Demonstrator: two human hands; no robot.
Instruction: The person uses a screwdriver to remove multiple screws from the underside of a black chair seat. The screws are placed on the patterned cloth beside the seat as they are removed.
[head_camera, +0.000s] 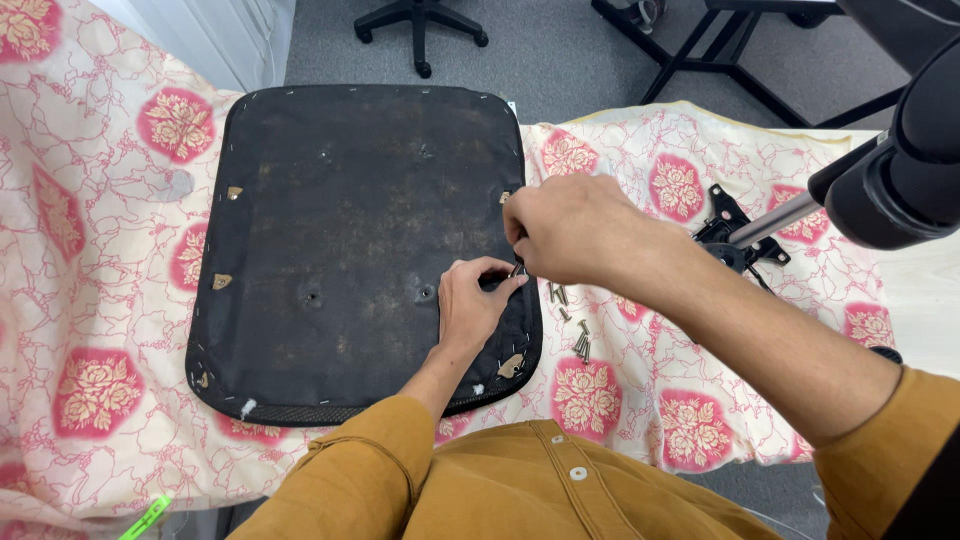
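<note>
A black chair seat pad (340, 230) lies upside down on a floral cloth, its underside showing screw holes and staples. My left hand (472, 305) rests on the pad's right side near a hole, fingers pinched together at the edge. Just above it, my right hand (565, 230) is curled over the same spot, its fingertips meeting the left hand's around something small that I cannot make out. Several loose screws (578, 335) lie on the cloth right of the pad.
A pink and cream floral cloth (90, 300) covers the table. A black metal chair bracket with a silver lever (740, 235) lies to the right, beside a black armrest (900, 150). Office chair bases stand on the grey floor behind.
</note>
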